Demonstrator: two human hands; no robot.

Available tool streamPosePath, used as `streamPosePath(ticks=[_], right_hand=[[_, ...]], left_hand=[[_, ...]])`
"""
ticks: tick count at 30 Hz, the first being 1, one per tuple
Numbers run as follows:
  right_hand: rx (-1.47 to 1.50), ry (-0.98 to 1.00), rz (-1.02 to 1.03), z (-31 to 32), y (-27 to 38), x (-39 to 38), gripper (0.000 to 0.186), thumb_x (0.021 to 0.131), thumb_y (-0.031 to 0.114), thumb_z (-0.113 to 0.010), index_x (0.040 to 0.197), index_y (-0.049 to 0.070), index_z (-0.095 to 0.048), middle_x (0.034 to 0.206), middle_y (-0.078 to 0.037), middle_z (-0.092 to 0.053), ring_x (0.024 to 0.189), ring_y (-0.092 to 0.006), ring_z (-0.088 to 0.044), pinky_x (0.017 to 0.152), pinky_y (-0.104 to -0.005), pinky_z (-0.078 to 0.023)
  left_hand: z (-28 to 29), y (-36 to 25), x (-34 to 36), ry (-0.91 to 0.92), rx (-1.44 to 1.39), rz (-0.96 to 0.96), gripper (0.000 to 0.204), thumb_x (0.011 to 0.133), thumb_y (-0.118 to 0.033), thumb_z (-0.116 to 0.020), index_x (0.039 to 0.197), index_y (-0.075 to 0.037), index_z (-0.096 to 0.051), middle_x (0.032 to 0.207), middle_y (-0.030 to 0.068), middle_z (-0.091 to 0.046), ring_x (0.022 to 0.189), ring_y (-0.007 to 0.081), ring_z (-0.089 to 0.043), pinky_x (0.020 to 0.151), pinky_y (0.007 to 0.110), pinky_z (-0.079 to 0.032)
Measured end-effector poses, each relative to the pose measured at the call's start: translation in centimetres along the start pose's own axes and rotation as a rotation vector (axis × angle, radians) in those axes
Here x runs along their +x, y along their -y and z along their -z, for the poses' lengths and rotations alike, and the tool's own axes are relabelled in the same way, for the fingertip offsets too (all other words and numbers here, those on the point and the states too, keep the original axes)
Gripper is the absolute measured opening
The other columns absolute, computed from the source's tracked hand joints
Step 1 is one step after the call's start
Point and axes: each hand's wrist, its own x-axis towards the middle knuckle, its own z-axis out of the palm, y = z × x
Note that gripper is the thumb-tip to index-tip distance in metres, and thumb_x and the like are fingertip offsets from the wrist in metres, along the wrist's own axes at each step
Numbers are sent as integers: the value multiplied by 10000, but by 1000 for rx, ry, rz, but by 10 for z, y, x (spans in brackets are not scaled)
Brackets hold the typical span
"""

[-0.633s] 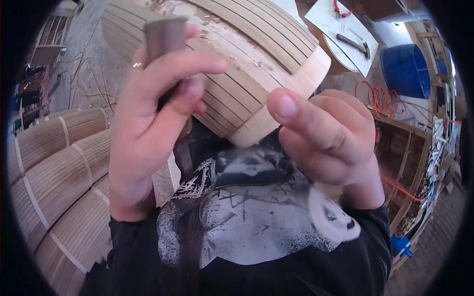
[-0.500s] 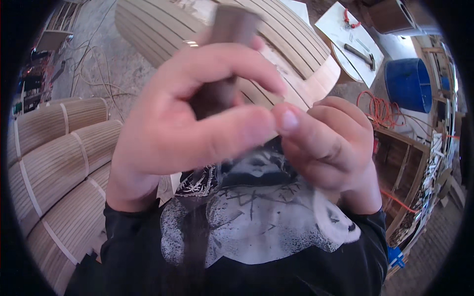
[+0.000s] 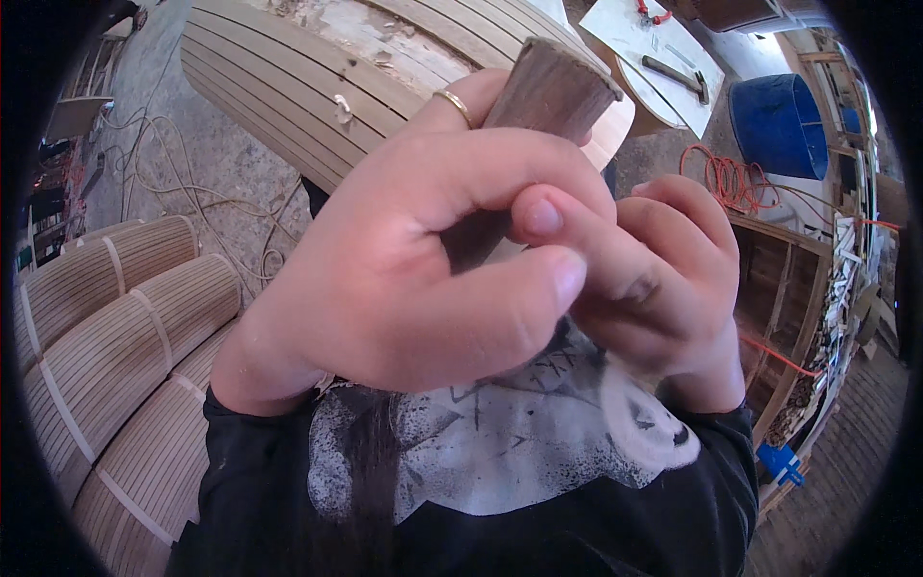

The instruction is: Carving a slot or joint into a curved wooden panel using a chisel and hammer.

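Observation:
My left hand (image 3: 413, 269), with a ring on a finger, is curled round a dark wooden piece (image 3: 553, 87) that sticks up beyond the fingers. My right hand (image 3: 654, 269) is curled beside it, its thumb or forefinger tip reaching in among my left fingers; whether it holds anything is hidden. Beyond both hands lies a rounded panel of slatted pale wood (image 3: 269, 67) with wood shavings on it. A printed black shirt (image 3: 481, 490) is below my hands.
At upper right, a white board (image 3: 687, 53) carries a hammer (image 3: 673, 77) and red-handled pliers, near a blue barrel (image 3: 774, 125), coiled orange hose (image 3: 731, 183) and wooden crate (image 3: 779, 317). Bundled slatted panels (image 3: 125, 375) lie at left; cables (image 3: 192, 197) cross the floor.
My left hand has moved right with the wooden piece, and its fingers now overlap those of my right hand. The slatted panel appears further left in view.

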Motion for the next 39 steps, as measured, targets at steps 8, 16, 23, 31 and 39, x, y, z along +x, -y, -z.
streamPosePath(ticks=[8,16,23,31,39], right_hand=[[79,-13,6,3,-1,1,537,578,194,-733,1083,13,-707,1048,-121,-724,680,-244,-605,677,-386,-502],[126,-86,-3,-4,3,-2,659,628,198,-745,1265,47,-668,904,-58,-702,683,-256,-618,698,-379,-500],[271,-74,-8,-10,6,-3,569,743,164,-780,1295,150,-641,985,-70,-711,790,-285,-673,725,-398,-524],[426,-50,-132,-16,14,-8,510,794,137,-775,1285,179,-643,1047,-72,-716,887,-297,-696,769,-394,-544],[301,4,-145,-11,16,-4,408,777,178,-769,1179,137,-716,1061,-60,-735,916,-281,-704,844,-389,-524]], left_hand=[[-2,-3,2,36,38,-12,387,730,-295,-586,957,-12,-721,1260,210,-579,1193,272,-538,1045,407,-374],[-4,3,4,3,19,-74,396,702,-320,-606,938,-25,-725,1247,217,-574,1191,281,-535,1051,402,-360],[-8,7,2,-68,87,-199,348,654,-333,-628,846,-55,-710,1207,228,-580,1194,281,-530,1017,398,-377],[-15,-6,-4,-77,11,-77,282,666,-309,-628,768,-51,-679,1234,219,-556,776,143,-509,731,309,-419],[-14,4,-6,-116,-90,-130,280,696,-302,-621,770,-38,-673,1242,195,-548,742,123,-479,711,309,-405]])
